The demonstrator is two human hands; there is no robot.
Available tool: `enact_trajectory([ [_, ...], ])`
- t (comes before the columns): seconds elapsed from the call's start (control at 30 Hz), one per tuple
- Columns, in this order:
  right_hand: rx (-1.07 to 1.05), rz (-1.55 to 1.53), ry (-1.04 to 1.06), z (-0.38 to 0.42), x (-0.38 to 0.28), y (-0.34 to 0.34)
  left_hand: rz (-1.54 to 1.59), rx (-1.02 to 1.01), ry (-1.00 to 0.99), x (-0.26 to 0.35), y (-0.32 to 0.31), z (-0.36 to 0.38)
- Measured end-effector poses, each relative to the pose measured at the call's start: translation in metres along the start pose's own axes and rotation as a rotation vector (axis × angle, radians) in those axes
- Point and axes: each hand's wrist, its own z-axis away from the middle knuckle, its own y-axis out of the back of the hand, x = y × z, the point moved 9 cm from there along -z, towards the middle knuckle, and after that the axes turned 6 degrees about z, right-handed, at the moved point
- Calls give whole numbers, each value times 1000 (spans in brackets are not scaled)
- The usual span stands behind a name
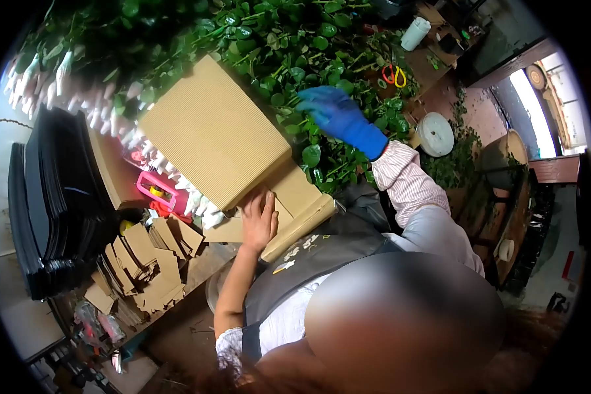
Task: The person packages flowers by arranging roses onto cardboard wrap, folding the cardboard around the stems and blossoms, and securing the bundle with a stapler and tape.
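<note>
Head view, both hands in the field. The bare left hand (259, 220) lies back uppermost with its fingers extended and slightly parted, resting on a flat tan cardboard sheet (285, 195) and gripping nothing that can be seen; the fingertips meet the shaded lower edge of a tan, block-shaped box of finely ribbed corrugated cardboard (217, 131), which lies directly beyond them. The right hand (335, 118), in a blue glove with a cuff at the wrist, is held beyond the box's right side; its fingers, blurred, are stretched out and unclosed, with nothing visible in them. Beneath and beyond the gloved fingers spreads a dense mass of green leafy stems (295, 39). White, tapered, ribbed sleeves (64, 72) lie in a row to the left of the box, well apart from the bare fingers. Nearer those fingers, on their left, are a pink plastic tape dispenser (146, 178) and, closer to the body, a cluster of cut brown cardboard pieces (164, 272); a stack of thin black sheets (65, 190) stands farther left. Scissors with red and yellow loop handles (400, 79) lie beyond and to the right of the gloved fingers.
</note>
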Motion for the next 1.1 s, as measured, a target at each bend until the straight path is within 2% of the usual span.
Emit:
enact_trajectory([
  [0.03, -28, 42, 78, 6, -10, -13, -41, 43, 17, 1, 3, 3],
  [0.17, -402, 229, 79, 12, -23, -79, 49, 95, 15, 3, 12, 3],
  [0.3, -202, 162, 79, -11, -30, -27, 145, 140, 47, 3, 20, 0],
  [0.33, -6, 125, 128, -7, -21, -9, 163, 153, 52, 4, 23, 1],
  [0.4, -168, 124, -137, -6, 49, -20, 179, 152, 63, 3, 22, 4],
  [0.47, 240, 54, -183, 14, 100, 22, 171, 159, 63, 2, 23, 3],
  [0.53, 151, 3, -485, 25, 154, 44, 189, 171, 73, 2, 25, -1],
  [0.6, 387, 21, -397, 25, 150, 74, 211, 149, 87, 3, 26, 4],
  [0.63, 316, -2, -422, 24, 155, 73, 226, 137, 93, 3, 26, 5],
  [0.73, 565, -217, -418, 13, 160, 123, 220, 153, 72, 4, 27, -6],
  [0.77, 562, -233, -438, 4, 146, 138, 211, 150, 65, 6, 30, -4],
  [0.87, 231, 93, -198, -20, 130, 108, 215, 113, 66, 5, 32, 5],
  [0.9, 376, 30, -90, -24, 121, 131, 222, 112, 59, 4, 34, 4],
  [0.93, 486, -202, -194, -17, 127, 149, 236, 113, 66, 5, 31, 3],
  [0.97, 430, -331, -230, -14, 117, 162, 290, 108, 76, 1, 28, 6],
  [1.03, 372, -480, -131, -14, 74, 183, 314, 72, 128, 0, 31, 8],
  [1.1, 193, -484, -117, -1, 38, 169, 397, 61, 212, -4, 34, 8],
])
